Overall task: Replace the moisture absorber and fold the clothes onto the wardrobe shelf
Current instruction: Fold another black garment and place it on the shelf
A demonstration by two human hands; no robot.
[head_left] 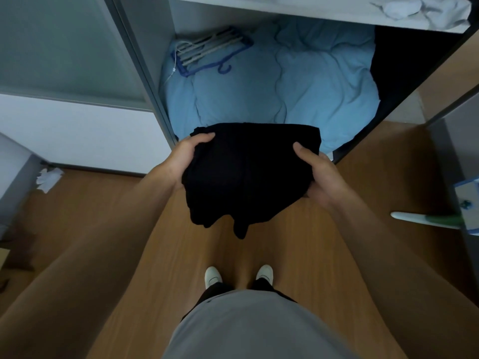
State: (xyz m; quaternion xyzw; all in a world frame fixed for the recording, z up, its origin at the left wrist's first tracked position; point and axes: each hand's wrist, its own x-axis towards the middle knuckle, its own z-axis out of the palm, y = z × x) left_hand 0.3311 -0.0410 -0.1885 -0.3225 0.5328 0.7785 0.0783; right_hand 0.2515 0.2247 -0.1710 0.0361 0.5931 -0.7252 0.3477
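Observation:
A folded black garment (248,172) hangs between both hands in front of the open wardrobe, above the wooden floor. My left hand (182,156) grips its left edge with the thumb on top. My right hand (320,174) grips its right edge, thumb on top and fingers underneath. Loose ends of the cloth dangle below. The wardrobe shelf (298,9) runs along the top of the view, with a white crumpled garment (425,9) lying on its right part. No moisture absorber can be made out for certain.
A light blue duvet (285,81) fills the wardrobe bottom, with a blue hanger rack (212,51) on it. Dark clothes (396,73) sit at the right inside. Crumpled white paper (48,178) lies on the floor at left. A blue-white box (466,203) stands at right.

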